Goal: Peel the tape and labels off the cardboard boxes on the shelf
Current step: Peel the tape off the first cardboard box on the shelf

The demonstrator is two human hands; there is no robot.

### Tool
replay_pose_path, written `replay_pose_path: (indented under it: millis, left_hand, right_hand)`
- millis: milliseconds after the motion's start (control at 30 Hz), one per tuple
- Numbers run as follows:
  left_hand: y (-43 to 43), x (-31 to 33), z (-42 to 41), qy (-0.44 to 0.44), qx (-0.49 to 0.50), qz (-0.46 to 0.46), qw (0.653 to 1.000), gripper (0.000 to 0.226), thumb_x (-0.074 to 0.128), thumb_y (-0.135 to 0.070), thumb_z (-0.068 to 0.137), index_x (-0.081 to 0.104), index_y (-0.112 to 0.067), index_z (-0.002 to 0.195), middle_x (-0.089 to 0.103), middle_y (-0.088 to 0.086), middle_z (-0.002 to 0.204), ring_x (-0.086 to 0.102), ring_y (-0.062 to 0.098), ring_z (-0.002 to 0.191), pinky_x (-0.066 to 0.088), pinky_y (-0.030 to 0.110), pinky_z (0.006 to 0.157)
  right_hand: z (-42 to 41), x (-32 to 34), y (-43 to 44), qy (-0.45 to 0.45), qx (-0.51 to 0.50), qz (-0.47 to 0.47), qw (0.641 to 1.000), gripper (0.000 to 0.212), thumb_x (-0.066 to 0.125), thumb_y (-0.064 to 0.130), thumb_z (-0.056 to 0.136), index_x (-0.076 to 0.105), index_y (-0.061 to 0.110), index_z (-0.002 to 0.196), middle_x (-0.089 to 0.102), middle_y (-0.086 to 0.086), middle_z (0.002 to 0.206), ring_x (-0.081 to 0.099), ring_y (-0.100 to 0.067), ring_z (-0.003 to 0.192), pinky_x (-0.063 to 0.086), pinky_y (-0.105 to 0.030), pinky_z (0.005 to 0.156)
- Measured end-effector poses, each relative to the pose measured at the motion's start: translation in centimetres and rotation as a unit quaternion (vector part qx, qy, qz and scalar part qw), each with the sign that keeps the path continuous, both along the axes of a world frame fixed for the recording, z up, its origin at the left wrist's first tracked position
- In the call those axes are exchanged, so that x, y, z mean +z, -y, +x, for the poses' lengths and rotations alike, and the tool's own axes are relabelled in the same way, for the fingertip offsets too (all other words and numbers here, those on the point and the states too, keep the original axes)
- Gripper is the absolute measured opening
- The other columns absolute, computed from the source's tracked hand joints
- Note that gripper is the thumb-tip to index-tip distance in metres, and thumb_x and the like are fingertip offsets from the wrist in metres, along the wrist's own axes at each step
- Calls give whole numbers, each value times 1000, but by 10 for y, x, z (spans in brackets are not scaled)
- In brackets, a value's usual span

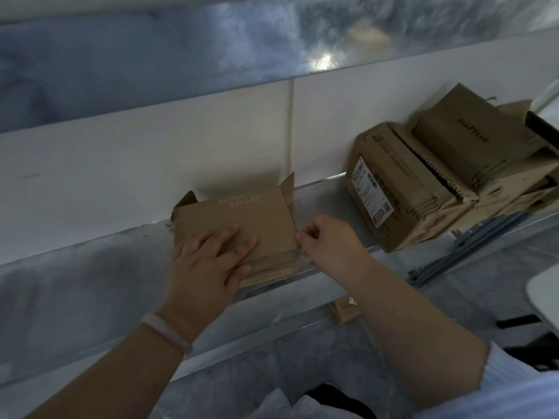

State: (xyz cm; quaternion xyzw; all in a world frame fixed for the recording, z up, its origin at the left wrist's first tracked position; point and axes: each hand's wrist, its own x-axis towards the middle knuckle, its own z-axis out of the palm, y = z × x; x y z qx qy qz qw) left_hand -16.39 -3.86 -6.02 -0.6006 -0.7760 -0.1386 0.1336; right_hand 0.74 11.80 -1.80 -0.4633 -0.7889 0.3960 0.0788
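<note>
A small flattened cardboard box (251, 216) with faint white print lies on the metal shelf (127, 246), its flaps raised at the far end. My left hand (208, 261) rests flat on its near part, fingers spread. My right hand (328, 240) is at the box's right near corner, thumb and forefinger pinched together on the edge there; any tape between them is too small to make out. To the right stands a bigger cardboard box (402, 189) with a white shipping label (370, 193) on its side.
More flattened boxes (472, 140) are piled on and behind the bigger one. A small carton (344, 309) sits on a lower level under the shelf edge. A white wall runs behind the shelf. Metal rails (472, 246) lie at right.
</note>
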Motion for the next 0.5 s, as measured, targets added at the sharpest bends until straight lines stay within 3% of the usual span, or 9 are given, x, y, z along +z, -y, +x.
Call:
replay_pose_path:
  millis: [100,200,367,500]
  left_hand:
    - [0,1,0,2,0,-5,1000,42,47,-54,87,59,-42,126,60,-5,128,56,26,102,40,40,84]
    - [0,1,0,5,2,-7,1000,42,47,-55,87,60,-43,125,60,-6,128,55,25,103,41,40,83]
    - [-3,2,0,24,12,-32,999,43,43,-57,87,58,-45,126,59,-8,129,54,25,106,41,41,86]
    - [-6,3,-1,36,9,-24,999,42,45,-58,86,59,-46,124,59,-9,128,54,25,106,43,42,86]
  right_hand:
    - [-7,3,-3,77,62,51,994,15,48,27,100,54,18,90,58,1,84,57,-15,79,44,-27,69]
    - [-7,3,0,88,82,68,990,17,42,24,102,51,14,92,53,0,81,50,-10,72,37,-23,61]
    - [8,-7,13,8,95,104,990,17,42,19,102,44,16,85,42,7,75,41,-7,68,30,-21,60]
    - [15,-12,14,-80,21,71,994,11,55,20,97,60,21,87,58,7,80,55,-8,74,44,-23,68]
